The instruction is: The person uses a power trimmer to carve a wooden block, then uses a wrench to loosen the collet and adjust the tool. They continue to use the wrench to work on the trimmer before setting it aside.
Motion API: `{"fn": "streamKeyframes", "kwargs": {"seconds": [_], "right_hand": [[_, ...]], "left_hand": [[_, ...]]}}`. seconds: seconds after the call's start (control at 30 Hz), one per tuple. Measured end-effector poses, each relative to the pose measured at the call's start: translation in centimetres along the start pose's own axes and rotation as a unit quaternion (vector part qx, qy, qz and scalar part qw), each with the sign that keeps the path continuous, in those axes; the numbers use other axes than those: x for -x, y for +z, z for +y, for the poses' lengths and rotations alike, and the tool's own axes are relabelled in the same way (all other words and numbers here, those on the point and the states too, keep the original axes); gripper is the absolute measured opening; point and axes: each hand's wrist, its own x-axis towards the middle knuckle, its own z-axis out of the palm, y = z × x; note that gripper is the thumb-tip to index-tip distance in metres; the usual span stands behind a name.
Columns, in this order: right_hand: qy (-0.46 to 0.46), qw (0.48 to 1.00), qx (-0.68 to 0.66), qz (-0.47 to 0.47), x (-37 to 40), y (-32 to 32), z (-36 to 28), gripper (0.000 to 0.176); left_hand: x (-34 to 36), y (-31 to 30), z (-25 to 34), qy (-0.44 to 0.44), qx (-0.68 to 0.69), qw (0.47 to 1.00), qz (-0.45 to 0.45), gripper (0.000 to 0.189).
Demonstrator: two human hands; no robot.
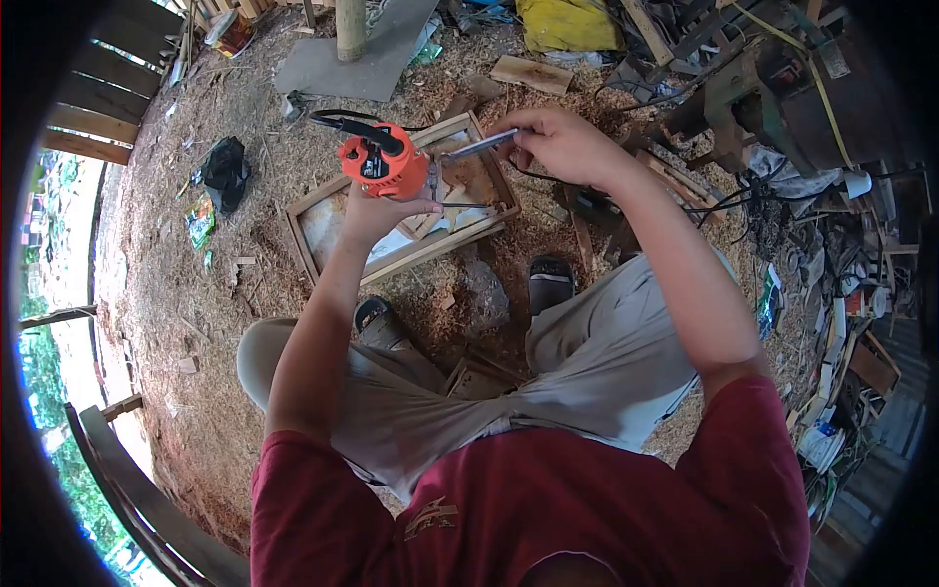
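An orange trim router (386, 161) with a black cord at its top is in my left hand (377, 215), fingers wrapped round its body. Its clear base end points right. My right hand (550, 142) pinches a slim grey wrench (481, 144), whose far tip reaches the router's lower end; whether it grips the nut there is too small to tell. Below both hands a shallow wooden frame box (440, 247) lies on the ground, with loose wood pieces and pale sheets inside it.
Wood shavings cover the ground (235, 293). A black plastic bag (226, 174) lies left, and a post (350, 29) stands on a grey board beyond the box. A wood offcut (531, 74) and yellow sack (569, 24) lie at the back. Machinery (782, 108) and cables stand right.
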Motion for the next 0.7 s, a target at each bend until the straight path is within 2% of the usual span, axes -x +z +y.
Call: {"fn": "streamKeyframes", "kwargs": {"seconds": [0.17,0.27,0.37,0.47,0.57,0.67,0.7], "right_hand": [[-0.151,0.978,0.116,0.091,-1.1,-0.4,1.1,0.023],[-0.113,0.988,0.05,0.097,-1.5,0.3,1.5,0.021],[-0.147,0.985,-0.018,0.086,-2.2,1.2,3.5,0.02],[-0.088,0.994,-0.046,0.054,-2.0,1.1,2.7,0.018],[-0.119,0.989,-0.071,0.048,-2.7,1.3,4.1,0.02],[-0.116,0.986,-0.117,0.004,-3.3,0.9,5.5,0.016],[-0.116,0.991,-0.066,-0.009,-3.3,0.7,5.7,0.014]], "left_hand": [[0.0,0.0,-0.5,-0.016,-0.021,0.999,0.019,0.072],[0.0,0.1,-0.1,0.009,-0.039,0.999,0.018,0.071],[-0.3,-0.3,-0.9,0.016,-0.048,0.999,0.012,0.07],[-0.4,-0.5,0.0,-0.024,-0.082,0.996,-0.01,0.069],[-0.2,-0.4,0.2,-0.029,-0.056,0.998,-0.008,0.068],[-0.5,-0.3,-0.5,0.061,-0.081,0.995,0.009,0.065],[-0.5,-0.2,-0.4,0.059,-0.076,0.995,0.01,0.065]]}}
